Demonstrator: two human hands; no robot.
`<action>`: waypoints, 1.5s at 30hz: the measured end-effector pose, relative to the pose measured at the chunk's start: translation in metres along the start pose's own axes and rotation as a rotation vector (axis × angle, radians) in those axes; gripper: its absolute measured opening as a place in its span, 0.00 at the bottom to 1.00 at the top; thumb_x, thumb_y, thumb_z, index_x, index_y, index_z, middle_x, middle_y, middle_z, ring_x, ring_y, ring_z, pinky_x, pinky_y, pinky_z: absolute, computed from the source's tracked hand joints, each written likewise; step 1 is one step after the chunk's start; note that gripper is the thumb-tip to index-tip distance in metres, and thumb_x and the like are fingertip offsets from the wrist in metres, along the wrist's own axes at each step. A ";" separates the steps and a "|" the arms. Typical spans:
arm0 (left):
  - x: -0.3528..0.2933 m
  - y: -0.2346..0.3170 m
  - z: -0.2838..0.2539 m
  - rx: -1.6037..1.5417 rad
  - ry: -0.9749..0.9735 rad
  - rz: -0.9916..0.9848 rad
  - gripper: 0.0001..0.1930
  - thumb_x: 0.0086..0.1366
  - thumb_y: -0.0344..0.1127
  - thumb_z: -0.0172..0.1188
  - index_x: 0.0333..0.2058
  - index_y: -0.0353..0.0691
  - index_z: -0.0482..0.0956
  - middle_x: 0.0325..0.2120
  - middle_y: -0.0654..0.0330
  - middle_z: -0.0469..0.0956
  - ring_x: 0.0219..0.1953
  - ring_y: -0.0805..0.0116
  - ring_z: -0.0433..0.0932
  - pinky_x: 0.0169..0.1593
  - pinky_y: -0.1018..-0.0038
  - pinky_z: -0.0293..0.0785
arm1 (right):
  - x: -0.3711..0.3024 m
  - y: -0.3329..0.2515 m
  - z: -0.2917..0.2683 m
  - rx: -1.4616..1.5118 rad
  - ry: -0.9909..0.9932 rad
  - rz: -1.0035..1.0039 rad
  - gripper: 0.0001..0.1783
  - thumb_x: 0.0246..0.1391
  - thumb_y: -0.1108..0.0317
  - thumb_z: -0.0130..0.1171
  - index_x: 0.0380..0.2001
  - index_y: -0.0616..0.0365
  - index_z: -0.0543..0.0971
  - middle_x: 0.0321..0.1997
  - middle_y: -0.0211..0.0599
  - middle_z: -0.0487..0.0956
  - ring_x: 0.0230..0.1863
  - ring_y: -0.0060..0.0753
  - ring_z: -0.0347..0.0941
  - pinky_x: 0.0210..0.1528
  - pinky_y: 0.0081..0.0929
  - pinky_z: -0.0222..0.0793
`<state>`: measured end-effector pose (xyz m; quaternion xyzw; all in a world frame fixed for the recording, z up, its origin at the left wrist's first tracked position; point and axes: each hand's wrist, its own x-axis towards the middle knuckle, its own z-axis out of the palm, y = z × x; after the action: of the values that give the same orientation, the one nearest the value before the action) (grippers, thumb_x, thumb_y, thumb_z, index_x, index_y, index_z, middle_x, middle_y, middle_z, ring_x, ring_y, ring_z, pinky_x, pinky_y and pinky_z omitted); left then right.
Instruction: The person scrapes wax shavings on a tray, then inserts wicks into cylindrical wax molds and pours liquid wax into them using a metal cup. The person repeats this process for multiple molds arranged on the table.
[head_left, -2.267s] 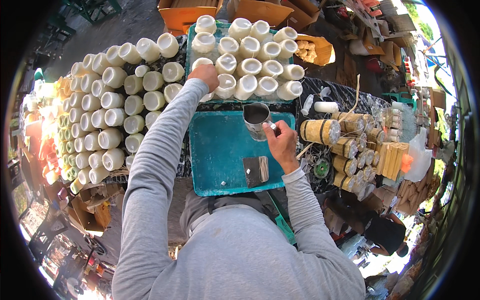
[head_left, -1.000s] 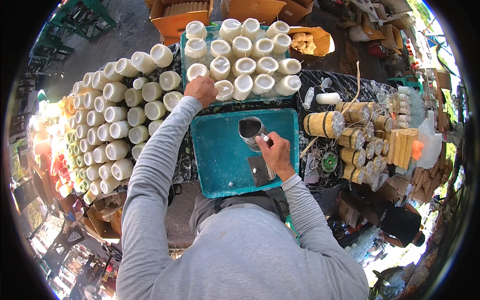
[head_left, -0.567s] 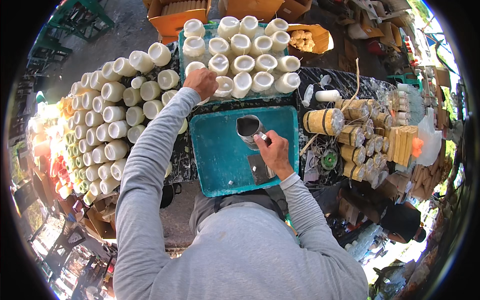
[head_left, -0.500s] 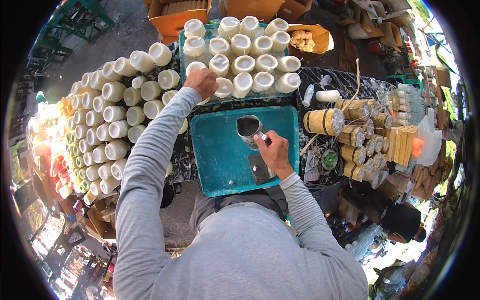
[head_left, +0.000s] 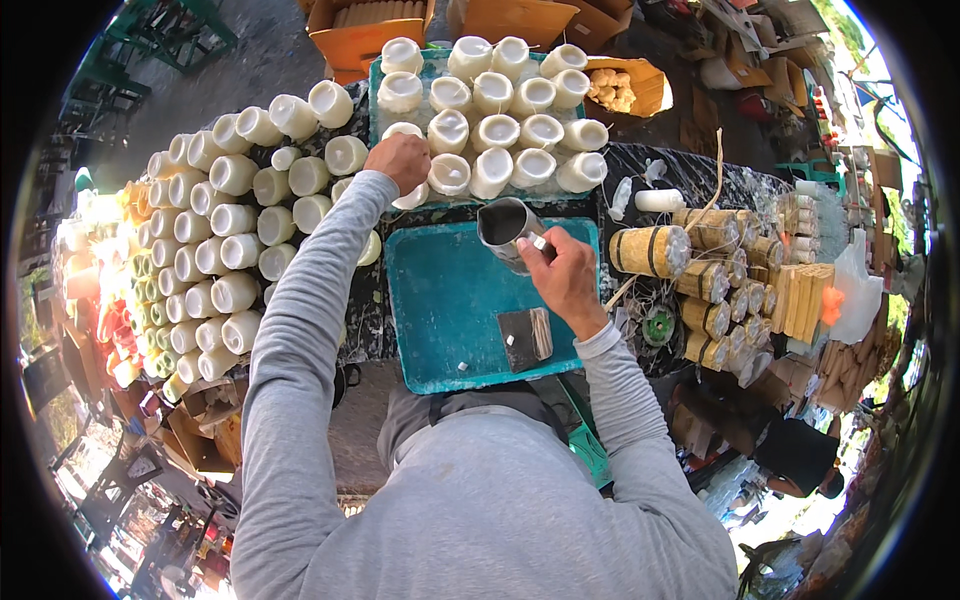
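My right hand (head_left: 568, 275) is closed round the handle of a grey metal pitcher (head_left: 520, 262), tilted above the turquoise tray (head_left: 425, 290) in front of me. Past that tray stands a second one (head_left: 374, 100), carrying rows of stout white wax candles (head_left: 496, 133) with dished tops. Over its near left corner, my left hand (head_left: 400, 163) has its fingers curled down beside a candle (head_left: 412, 198). The fingertips are hidden, so whatever they pinch does not show. A small dark block with a pale layered side (head_left: 525, 338) lies in the nearer tray.
More white candles (head_left: 235, 250) crowd the table at left. Banded yellow-tan cylinders (head_left: 640, 252) and a white roll (head_left: 659, 201) lie at right. Cardboard boxes (head_left: 368, 40) stand beyond the far tray. A person in dark clothes (head_left: 795, 447) is at lower right.
The pitcher has risen slightly toward the far tray, with my right hand still on its handle. My left hand stays by the corner candles; the whole view has shifted a little.
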<state>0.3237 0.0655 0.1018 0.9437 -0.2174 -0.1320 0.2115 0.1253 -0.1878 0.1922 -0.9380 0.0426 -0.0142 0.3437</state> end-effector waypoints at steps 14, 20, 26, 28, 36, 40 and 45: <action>-0.191 0.026 0.109 -0.863 -0.164 -0.569 0.07 0.65 0.31 0.62 0.39 0.35 0.82 0.25 0.61 0.80 0.30 0.73 0.80 0.33 0.71 0.75 | 0.112 -0.044 -0.002 -0.436 -0.101 -0.417 0.16 0.56 0.56 0.69 0.30 0.59 0.82 0.24 0.49 0.84 0.27 0.54 0.83 0.31 0.46 0.79; -0.221 0.054 0.131 -0.746 -0.182 -0.512 0.11 0.60 0.29 0.59 0.40 0.33 0.83 0.29 0.50 0.84 0.33 0.56 0.84 0.40 0.62 0.79 | 0.119 -0.048 0.002 -0.436 -0.115 -0.427 0.15 0.56 0.57 0.69 0.29 0.60 0.81 0.25 0.50 0.84 0.29 0.54 0.84 0.33 0.46 0.80; -0.215 0.064 0.127 -0.685 -0.103 -0.520 0.14 0.61 0.29 0.55 0.43 0.33 0.83 0.43 0.43 0.83 0.48 0.44 0.83 0.53 0.58 0.79 | 0.085 -0.016 -0.011 -0.145 -0.054 -0.109 0.20 0.58 0.55 0.70 0.28 0.62 0.79 0.19 0.46 0.79 0.21 0.46 0.77 0.27 0.41 0.70; -0.213 0.067 0.130 -0.671 -0.066 -0.511 0.14 0.61 0.28 0.55 0.44 0.34 0.83 0.46 0.43 0.83 0.49 0.43 0.82 0.55 0.57 0.78 | 0.062 0.000 -0.013 -0.036 -0.023 -0.007 0.22 0.58 0.54 0.71 0.27 0.63 0.78 0.17 0.43 0.77 0.18 0.40 0.74 0.26 0.39 0.68; -0.214 0.081 0.149 -0.618 -0.012 -0.481 0.14 0.61 0.28 0.57 0.44 0.34 0.84 0.46 0.44 0.82 0.49 0.44 0.82 0.56 0.57 0.78 | -0.052 0.053 -0.024 0.342 0.042 0.041 0.17 0.59 0.62 0.72 0.24 0.58 0.76 0.16 0.20 0.68 0.20 0.12 0.59 0.22 0.22 0.55; -0.221 0.092 0.152 -0.626 -0.057 -0.497 0.15 0.60 0.36 0.64 0.43 0.35 0.85 0.44 0.45 0.84 0.47 0.45 0.83 0.54 0.58 0.79 | -0.078 0.069 -0.038 0.225 0.058 -0.067 0.18 0.59 0.61 0.72 0.24 0.58 0.75 0.16 0.27 0.68 0.18 0.20 0.61 0.22 0.26 0.57; -0.237 0.105 0.160 -0.578 -0.112 -0.541 0.17 0.59 0.42 0.67 0.43 0.37 0.86 0.43 0.46 0.86 0.47 0.46 0.84 0.53 0.58 0.79 | -0.093 0.080 -0.035 0.262 0.055 0.021 0.19 0.60 0.60 0.71 0.24 0.58 0.74 0.16 0.29 0.68 0.18 0.22 0.61 0.22 0.28 0.58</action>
<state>0.0257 0.0353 0.0472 0.8598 0.0740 -0.2897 0.4139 0.0252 -0.2627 0.1671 -0.8839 0.0593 -0.0416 0.4620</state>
